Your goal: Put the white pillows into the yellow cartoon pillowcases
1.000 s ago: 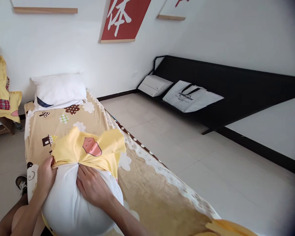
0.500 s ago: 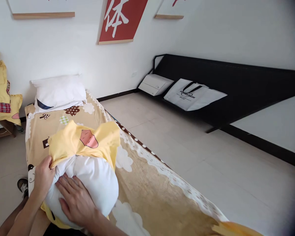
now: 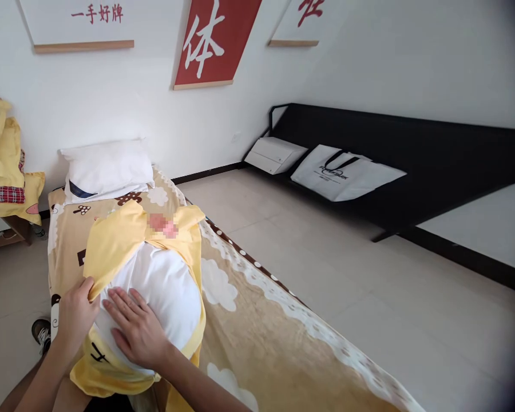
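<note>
A white pillow (image 3: 163, 292) lies on the bed, partly wrapped in a yellow pillowcase (image 3: 120, 237) with a pink cartoon print. My left hand (image 3: 75, 315) pinches the pillowcase's open edge at the pillow's left side. My right hand (image 3: 137, 329) lies flat on the bare white pillow, fingers spread, close beside the left hand. The pillow's near end sits in more yellow fabric at the bed's edge.
The bed (image 3: 261, 337) carries a tan cartoon-print blanket. A second white pillow (image 3: 107, 166) rests at its head by the wall. Yellow bedding (image 3: 4, 171) is stacked on a stand at left. A black low bench (image 3: 412, 166) holds a white bag (image 3: 347, 171) and box (image 3: 274, 154).
The yellow pillowcase has come further over the white pillow. My right hand slid left and down across the pillow toward my left hand. The view tilted up slightly.
</note>
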The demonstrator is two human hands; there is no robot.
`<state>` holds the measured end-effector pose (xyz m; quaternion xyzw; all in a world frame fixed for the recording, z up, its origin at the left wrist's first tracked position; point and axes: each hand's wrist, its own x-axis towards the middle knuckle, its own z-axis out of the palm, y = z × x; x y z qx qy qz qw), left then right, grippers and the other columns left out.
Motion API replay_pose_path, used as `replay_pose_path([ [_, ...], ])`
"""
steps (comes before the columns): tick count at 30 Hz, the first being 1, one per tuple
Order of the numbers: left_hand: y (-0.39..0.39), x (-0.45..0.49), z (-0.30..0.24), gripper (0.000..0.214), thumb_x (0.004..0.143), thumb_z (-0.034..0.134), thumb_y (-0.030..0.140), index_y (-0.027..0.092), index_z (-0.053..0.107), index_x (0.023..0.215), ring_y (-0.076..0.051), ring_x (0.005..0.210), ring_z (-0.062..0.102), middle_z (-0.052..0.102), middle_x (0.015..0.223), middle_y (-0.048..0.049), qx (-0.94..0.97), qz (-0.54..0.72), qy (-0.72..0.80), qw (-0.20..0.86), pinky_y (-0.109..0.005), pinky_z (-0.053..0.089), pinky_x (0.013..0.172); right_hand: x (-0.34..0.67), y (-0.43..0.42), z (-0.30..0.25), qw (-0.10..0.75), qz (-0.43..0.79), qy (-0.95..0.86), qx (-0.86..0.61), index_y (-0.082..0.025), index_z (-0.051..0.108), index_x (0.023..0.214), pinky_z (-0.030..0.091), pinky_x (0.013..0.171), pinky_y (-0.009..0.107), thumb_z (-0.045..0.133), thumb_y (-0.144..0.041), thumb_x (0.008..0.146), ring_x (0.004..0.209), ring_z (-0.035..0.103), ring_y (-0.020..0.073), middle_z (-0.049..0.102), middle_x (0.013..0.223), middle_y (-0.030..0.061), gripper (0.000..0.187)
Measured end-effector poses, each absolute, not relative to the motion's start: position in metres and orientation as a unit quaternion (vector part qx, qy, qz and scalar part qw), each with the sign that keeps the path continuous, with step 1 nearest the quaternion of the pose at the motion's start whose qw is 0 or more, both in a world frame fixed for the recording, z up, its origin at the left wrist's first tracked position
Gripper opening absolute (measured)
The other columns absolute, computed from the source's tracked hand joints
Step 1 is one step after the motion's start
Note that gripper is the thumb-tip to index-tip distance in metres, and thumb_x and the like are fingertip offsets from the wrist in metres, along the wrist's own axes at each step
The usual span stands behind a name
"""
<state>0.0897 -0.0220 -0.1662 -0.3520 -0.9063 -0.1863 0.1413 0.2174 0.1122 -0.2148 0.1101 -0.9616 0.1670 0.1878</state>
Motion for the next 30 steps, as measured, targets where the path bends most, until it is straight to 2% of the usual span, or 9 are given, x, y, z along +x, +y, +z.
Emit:
replay_pose_path([
  [5,-0.014,0.109,-0.149,0.028,0.084,0.043,0.022,0.021,0.03,0.059,-0.009,0.05,0.036,0.038,0.054,0.0045,-0.407,-0.332,-0.847,0.084,-0.021,0.029,0.053,0.191,0.099,-0.225,0.187,0.198,-0.957,0.1,-0.014,0.044,0.143,0.021,0.122,0.049,0.045,-0.032,0.095,0.145,0.032,0.0243,0.047,0.15,0.0125,0.051],
  [8,-0.023,0.101,-0.143,0.027,0.081,0.046,0.027,0.021,0.031,0.059,-0.009,0.051,0.036,0.034,0.054,0.0053,-0.358,-0.39,-0.847,0.043,-0.02,0.03,0.051,0.181,0.101,-0.218,0.189,0.208,-0.953,0.114,-0.015,0.043,0.144,0.022,0.123,0.047,0.042,-0.033,0.098,0.145,0.031,0.0224,0.044,0.152,0.0109,0.049],
  [12,-0.048,0.083,-0.15,0.026,0.077,0.051,0.035,0.021,0.037,0.061,-0.009,0.053,0.035,0.033,0.057,0.0056,-0.254,-0.446,-0.857,0.038,-0.019,0.031,0.05,0.205,0.12,-0.204,0.292,0.248,-0.907,0.175,-0.017,0.053,0.133,0.035,0.116,0.039,0.046,-0.025,0.095,0.14,0.04,0.0176,0.058,0.14,0.0084,0.039],
  [14,-0.059,0.081,-0.155,0.028,0.075,0.054,0.037,0.021,0.037,0.059,-0.009,0.052,0.033,0.031,0.057,0.0057,-0.234,-0.461,-0.854,0.05,-0.019,0.029,0.048,0.225,0.141,-0.209,0.404,0.26,-0.874,0.07,-0.02,0.058,0.124,0.043,0.108,0.042,0.05,-0.021,0.091,0.132,0.05,0.0206,0.066,0.126,0.0093,0.034],
  [16,-0.068,0.085,-0.159,0.03,0.073,0.056,0.038,0.021,0.038,0.058,-0.009,0.051,0.032,0.03,0.056,0.0058,-0.223,-0.472,-0.851,0.06,-0.019,0.028,0.047,0.243,0.167,-0.222,0.468,0.266,-0.827,-0.161,-0.02,0.057,0.124,0.047,0.099,0.048,0.057,-0.03,0.088,0.124,0.056,0.0278,0.066,0.123,0.0131,0.037],
  [18,-0.072,0.091,-0.165,0.03,0.072,0.058,0.039,0.021,0.039,0.057,-0.009,0.051,0.033,0.031,0.056,0.0058,-0.209,-0.484,-0.848,0.058,-0.019,0.029,0.048,0.253,0.191,-0.237,0.413,0.312,-0.775,-0.362,-0.017,0.053,0.129,0.051,0.088,0.048,0.06,-0.05,0.084,0.11,0.063,0.031,0.067,0.117,0.0157,0.056],
  [20,-0.07,0.094,-0.171,0.031,0.071,0.06,0.04,0.021,0.04,0.057,-0.009,0.052,0.033,0.031,0.056,0.0061,-0.192,-0.504,-0.841,0.038,-0.019,0.03,0.049,0.256,0.207,-0.246,0.295,0.37,-0.767,-0.433,-0.016,0.054,0.125,0.052,0.081,0.04,0.055,-0.06,0.083,0.098,0.066,0.0281,0.069,0.107,0.0135,0.061],
  [25,-0.039,0.082,-0.171,0.033,0.063,0.065,0.04,0.021,0.038,0.06,-0.008,0.049,0.032,0.033,0.053,0.0084,-0.085,-0.61,-0.781,-0.104,-0.019,0.027,0.046,0.232,0.23,-0.231,0.135,0.316,-0.838,-0.425,-0.022,0.057,0.079,0.041,0.069,0.028,0.04,-0.043,0.094,0.081,0.062,0.0202,0.067,0.083,0.0057,0.031],
  [30,-0.019,0.077,-0.135,0.034,0.054,0.072,0.033,0.02,0.043,0.063,-0.006,0.048,0.034,0.039,0.053,0.0098,0.001,-0.717,-0.69,-0.099,-0.017,0.028,0.045,0.21,0.25,-0.204,0.095,0.282,-0.85,-0.435,-0.022,0.053,0.07,0.029,0.058,0.025,0.052,-0.027,0.084,0.068,0.054,0.0155,0.061,0.068,0.0003,0.015],
])
